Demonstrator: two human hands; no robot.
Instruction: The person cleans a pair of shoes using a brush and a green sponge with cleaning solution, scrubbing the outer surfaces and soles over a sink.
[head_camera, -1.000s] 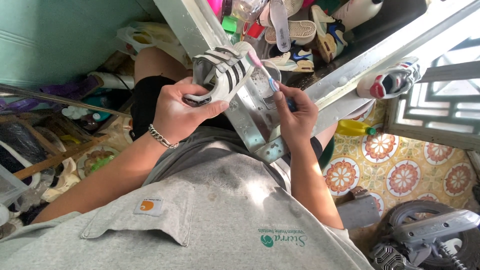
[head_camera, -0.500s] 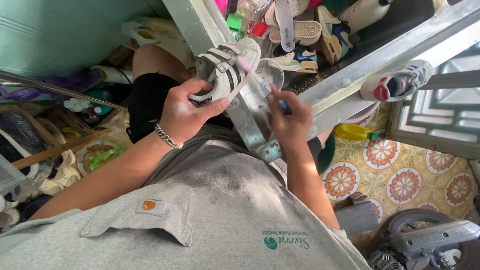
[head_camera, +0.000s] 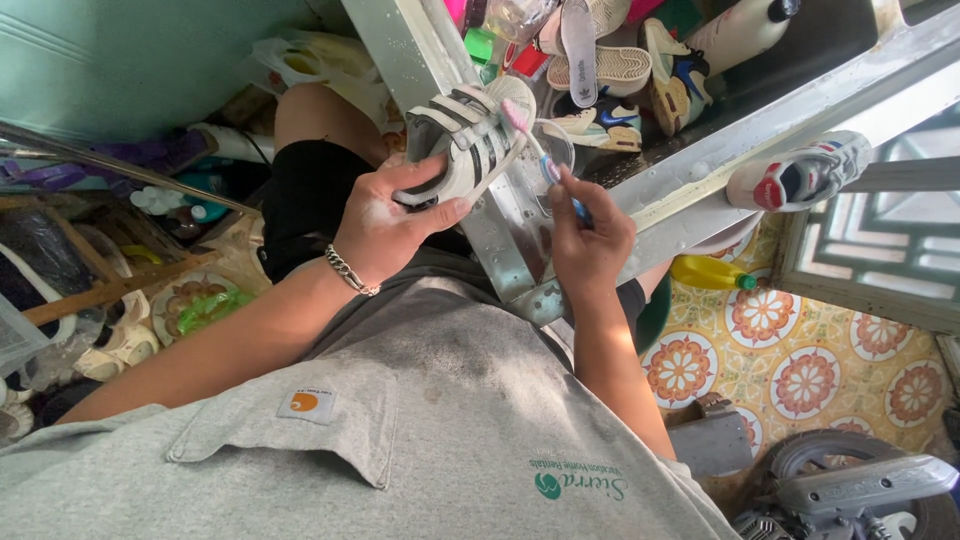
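My left hand (head_camera: 385, 225) grips a white sneaker with black stripes (head_camera: 468, 140), held tilted above my lap. My right hand (head_camera: 590, 240) is closed on a toothbrush (head_camera: 535, 150), its head against the shoe's toe, over a clear cup (head_camera: 556, 150) on the wet metal bench (head_camera: 690, 165).

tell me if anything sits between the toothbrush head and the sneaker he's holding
Nothing visible does. The left hand grips the white striped sneaker, and the right hand holds the toothbrush with its pink head right at the toe.
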